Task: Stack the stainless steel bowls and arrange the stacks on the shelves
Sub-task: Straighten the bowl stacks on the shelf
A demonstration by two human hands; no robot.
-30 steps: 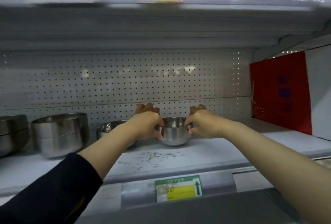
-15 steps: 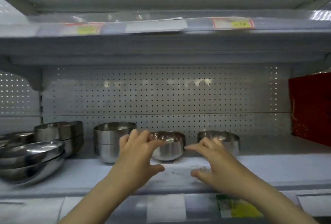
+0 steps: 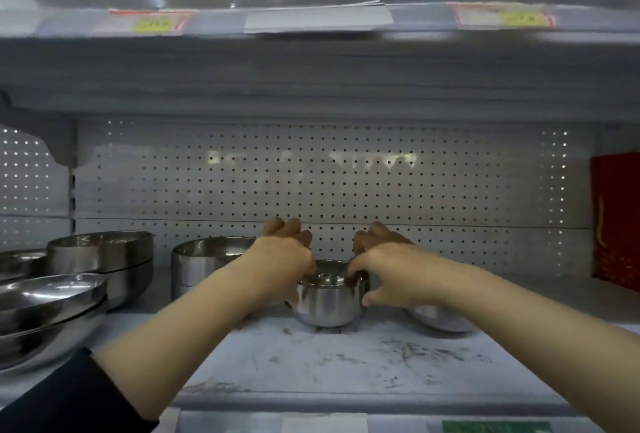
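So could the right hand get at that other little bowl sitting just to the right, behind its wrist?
Probably yes. The right hand is busy gripping the small bowl together with the left hand, but the bowl to the right sits just beneath its wrist on the shelf, with nothing between them.
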